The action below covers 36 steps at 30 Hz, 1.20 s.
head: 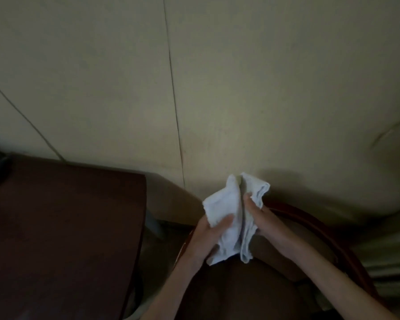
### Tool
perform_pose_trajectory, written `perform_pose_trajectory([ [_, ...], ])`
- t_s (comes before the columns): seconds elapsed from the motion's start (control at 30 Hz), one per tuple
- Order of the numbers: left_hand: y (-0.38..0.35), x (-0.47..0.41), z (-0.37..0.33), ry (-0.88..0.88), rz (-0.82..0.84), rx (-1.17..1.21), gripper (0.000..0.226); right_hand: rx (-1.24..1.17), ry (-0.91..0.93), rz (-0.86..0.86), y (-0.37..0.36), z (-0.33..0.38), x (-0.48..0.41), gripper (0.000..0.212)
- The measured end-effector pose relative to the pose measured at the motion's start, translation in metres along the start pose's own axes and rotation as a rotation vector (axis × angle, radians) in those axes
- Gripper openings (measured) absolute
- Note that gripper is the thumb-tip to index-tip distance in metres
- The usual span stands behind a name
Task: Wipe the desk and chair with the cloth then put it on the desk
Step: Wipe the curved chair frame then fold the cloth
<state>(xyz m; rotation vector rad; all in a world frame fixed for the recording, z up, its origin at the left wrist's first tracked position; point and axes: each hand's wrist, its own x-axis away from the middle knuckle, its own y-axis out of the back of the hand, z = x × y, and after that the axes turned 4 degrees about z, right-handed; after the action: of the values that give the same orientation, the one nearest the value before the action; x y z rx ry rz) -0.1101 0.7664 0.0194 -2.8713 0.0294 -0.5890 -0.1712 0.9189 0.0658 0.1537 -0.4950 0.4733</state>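
Both hands, left hand [211, 229] & right hand [260, 215], pinch the crumpled white terry cloth [229, 204] mid-air above the dark wooden round-backed chair [310, 222], beside the dark brown desk [67, 215]; loose folds w/ a light grip could slip, I'd say, dropping it.

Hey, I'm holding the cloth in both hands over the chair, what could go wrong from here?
The white cloth is bunched loosely between your left hand and right hand, so hanging folds may slip or drag. The light is dim, so spots on the dark chair and desk could be missed.
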Motion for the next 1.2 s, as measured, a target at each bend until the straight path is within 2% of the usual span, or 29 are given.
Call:
perform_pose_trajectory([
  [0.13,0.023,0.017,-0.008,0.047,-0.037,0.217,0.055,-0.251,-0.016,-0.036,0.039,0.006,0.037,0.041],
  [0.2,0.034,0.022,-0.013,0.043,-0.032,0.257,0.060,-0.333,-0.009,-0.052,0.058,0.005,0.057,0.041],
  [0.27,0.045,0.027,-0.015,0.043,0.050,0.276,0.056,-0.385,0.006,-0.028,0.072,0.003,0.076,0.038],
  [0.33,0.049,0.031,-0.015,0.066,0.073,0.224,0.053,-0.406,0.010,-0.011,0.077,0.001,0.093,0.045],
  [0.4,0.041,0.030,-0.012,0.080,-0.024,0.042,0.053,-0.421,-0.002,-0.007,0.075,-0.004,0.104,0.048],
  [0.47,0.023,0.029,-0.003,0.055,-0.225,-0.183,0.045,-0.456,0.000,-0.030,0.067,-0.008,0.112,0.043],
  [0.53,0.000,0.038,0.005,-0.034,-0.436,-0.253,0.037,-0.502,-0.001,-0.075,0.059,-0.010,0.115,0.038],
  [0.57,-0.010,0.046,0.007,-0.067,-0.460,-0.252,0.033,-0.524,-0.004,-0.085,0.055,-0.011,0.116,0.036],
  [0.6,-0.020,0.052,0.009,-0.066,-0.430,-0.255,0.030,-0.541,-0.001,-0.085,0.051,-0.009,0.117,0.034],
  [0.67,-0.037,0.067,0.005,0.048,-0.247,-0.241,0.054,-0.565,0.003,-0.074,0.044,-0.007,0.116,0.037],
  [0.73,-0.044,0.073,0.002,0.157,-0.064,0.036,0.087,-0.564,-0.010,-0.051,0.035,-0.008,0.114,0.049],
  [0.77,-0.045,0.075,0.000,0.178,0.026,0.193,0.091,-0.547,-0.028,-0.044,0.030,-0.009,0.112,0.054],
  [0.83,-0.043,0.077,-0.002,0.181,0.155,0.308,0.073,-0.513,-0.068,-0.017,0.022,-0.014,0.108,0.054],
  [0.9,-0.041,0.078,0.001,0.173,0.187,0.287,0.062,-0.510,-0.106,0.038,0.014,-0.018,0.103,0.044],
  [0.97,-0.038,0.074,0.012,0.175,0.114,0.322,0.063,-0.420,-0.132,0.049,0.007,-0.021,0.095,0.033],
  [1.03,-0.029,0.070,0.026,0.183,-0.039,0.313,0.066,-0.200,-0.099,-0.018,0.002,-0.023,0.084,0.029],
  [1.13,-0.013,0.070,0.045,0.169,-0.118,0.301,0.060,0.204,0.002,-0.145,-0.007,-0.032,0.068,0.040],
  [1.2,-0.001,0.073,0.055,0.179,-0.168,0.279,0.063,0.483,0.045,-0.278,-0.015,-0.038,0.063,0.054],
])
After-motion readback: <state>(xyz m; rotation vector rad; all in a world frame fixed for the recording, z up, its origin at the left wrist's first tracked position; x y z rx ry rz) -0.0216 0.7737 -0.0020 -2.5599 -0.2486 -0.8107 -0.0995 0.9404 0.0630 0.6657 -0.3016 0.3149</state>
